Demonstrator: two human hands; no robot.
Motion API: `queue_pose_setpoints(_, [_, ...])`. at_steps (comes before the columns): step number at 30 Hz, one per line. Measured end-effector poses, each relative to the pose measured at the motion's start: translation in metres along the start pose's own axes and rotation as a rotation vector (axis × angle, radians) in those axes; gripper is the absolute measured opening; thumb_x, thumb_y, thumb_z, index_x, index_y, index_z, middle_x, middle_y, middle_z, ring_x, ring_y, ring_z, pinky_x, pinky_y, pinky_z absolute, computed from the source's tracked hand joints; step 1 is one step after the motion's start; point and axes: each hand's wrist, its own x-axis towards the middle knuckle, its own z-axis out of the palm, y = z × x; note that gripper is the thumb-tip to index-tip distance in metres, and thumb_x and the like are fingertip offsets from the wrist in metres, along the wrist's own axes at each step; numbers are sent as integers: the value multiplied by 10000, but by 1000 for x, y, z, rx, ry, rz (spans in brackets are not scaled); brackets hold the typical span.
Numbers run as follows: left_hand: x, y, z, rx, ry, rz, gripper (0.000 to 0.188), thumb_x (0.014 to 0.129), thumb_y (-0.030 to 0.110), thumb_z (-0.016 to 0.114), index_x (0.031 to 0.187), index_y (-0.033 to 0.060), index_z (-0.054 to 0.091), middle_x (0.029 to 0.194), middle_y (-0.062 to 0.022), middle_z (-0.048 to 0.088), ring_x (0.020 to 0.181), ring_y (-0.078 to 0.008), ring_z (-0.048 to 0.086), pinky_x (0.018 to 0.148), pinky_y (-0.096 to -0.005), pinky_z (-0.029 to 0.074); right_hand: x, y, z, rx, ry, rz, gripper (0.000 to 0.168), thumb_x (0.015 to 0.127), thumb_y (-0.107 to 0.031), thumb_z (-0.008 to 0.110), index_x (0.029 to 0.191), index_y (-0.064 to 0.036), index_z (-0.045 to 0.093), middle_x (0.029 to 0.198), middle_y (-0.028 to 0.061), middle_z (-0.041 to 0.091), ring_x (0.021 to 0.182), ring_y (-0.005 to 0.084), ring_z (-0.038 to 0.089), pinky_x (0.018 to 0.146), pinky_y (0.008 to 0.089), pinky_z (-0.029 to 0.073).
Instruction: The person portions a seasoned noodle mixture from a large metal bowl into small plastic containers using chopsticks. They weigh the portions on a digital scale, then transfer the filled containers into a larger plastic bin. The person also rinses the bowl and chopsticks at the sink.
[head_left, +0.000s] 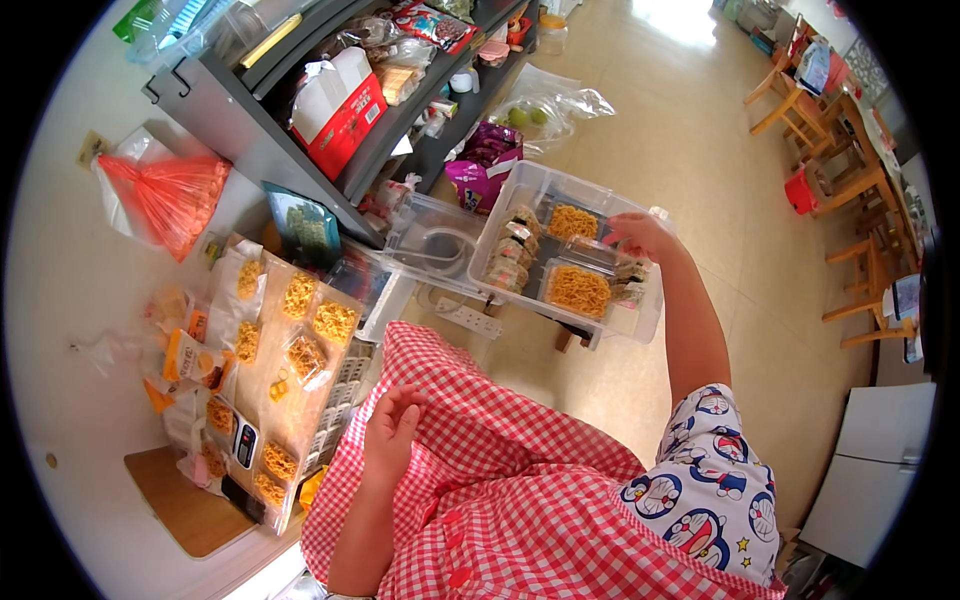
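Observation:
My right hand (643, 235) is over the right side of a clear plastic bin (487, 259), fingers bent; whether it touches a package below is unclear. Inside the bin are two noodle portions, one at the back (573, 222) and a nearer one in a clear box (577, 291), with wrapped food packages (514, 251) in a row on the left and more wrapped packages (628, 283) under my hand. My left hand (393, 427) rests by the red checked apron (480, 450), fingers loosely curled and holding nothing. Left of it, a board (300, 397) carries several noodle portions (334, 321).
A digital scale (245, 442) and a dark phone-like object (241, 499) lie at the board's near end. A grey shelf (262, 142) holds a red box (341, 124). A power strip (469, 318) is on the floor below the bin. Purple snack bags (484, 169) stand behind it.

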Motion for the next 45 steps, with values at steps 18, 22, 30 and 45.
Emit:
queue_pose_setpoints(18, [-14, -7, -7, 19, 13, 6, 250, 881, 51, 492, 1127, 14, 478, 1014, -62, 576, 957, -123, 534, 850, -248, 421, -48, 56, 62, -406, 243, -70, 553, 566, -294, 817, 906, -10, 486, 747, 90, 540, 557, 151, 544, 442, 293, 412])
queue_pose_setpoints(22, [-16, -8, -6, 43, 19, 11, 250, 881, 49, 491, 1127, 12, 477, 1020, -68, 574, 963, -125, 534, 853, -246, 421, -34, 73, 59, -236, 279, -137, 463, 597, -180, 808, 866, -49, 454, 631, 19, 477, 449, 81, 428, 342, 238, 281])
queue_pose_setpoints(30, [-19, -6, -3, 57, -1, 0, 269, 881, 23, 462, 1149, 8, 458, 1046, -77, 555, 959, -132, 525, 868, -265, 427, -42, 71, 73, 303, 170, -94, 319, 685, -115, 730, 926, -61, 529, 692, -9, 535, 498, 56, 434, 418, 236, 326])
queue_pose_setpoints(45, [-5, 27, -3, -11, -45, 21, 311, 882, 73, 500, 1181, 17, 435, 1092, -85, 542, 999, -138, 520, 867, -256, 420, -89, 7, 77, 515, -425, -229, 285, 772, -57, 616, 1051, -82, 563, 909, 9, 582, 786, 111, 564, 661, 243, 471])
